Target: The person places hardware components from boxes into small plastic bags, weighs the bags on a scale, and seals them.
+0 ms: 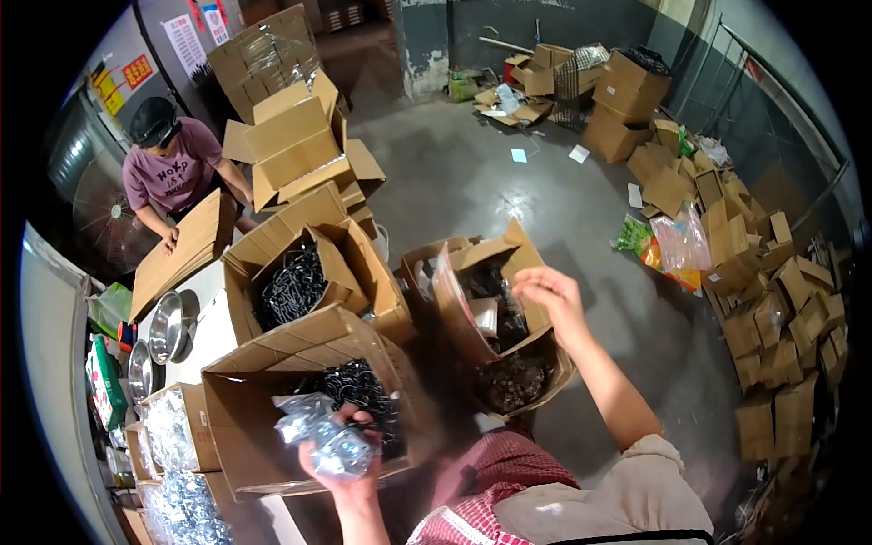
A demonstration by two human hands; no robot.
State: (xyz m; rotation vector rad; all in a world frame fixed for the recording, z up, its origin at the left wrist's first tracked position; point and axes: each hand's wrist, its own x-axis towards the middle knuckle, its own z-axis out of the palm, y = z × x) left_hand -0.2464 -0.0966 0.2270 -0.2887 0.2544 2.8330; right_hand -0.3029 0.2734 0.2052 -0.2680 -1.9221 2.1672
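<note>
At 7 o'clock the left hand (350, 483) curls its fingers around clear plastic bags of silvery pieces (329, 443); just past 3, the right hand's (556, 297) loosely bent fingers show nothing between them. At 9, an open brown cardboard box (386, 283) holds black wiry pieces (295, 283); at 7, a similar box (247, 427) holds more, partly hidden by the bags; at 4, a tall brown carton (454, 304) holds dark, glossy contents. Nearer 9, shiny round silver bowls (167, 329); at 10, a co-worker in a purple shirt (180, 168) touches flat cardboard (186, 250).

Dark lettering (173, 171) runs across a purple shirt (194, 143); a white sheet (185, 45) and a red sign (137, 71) bear print.
</note>
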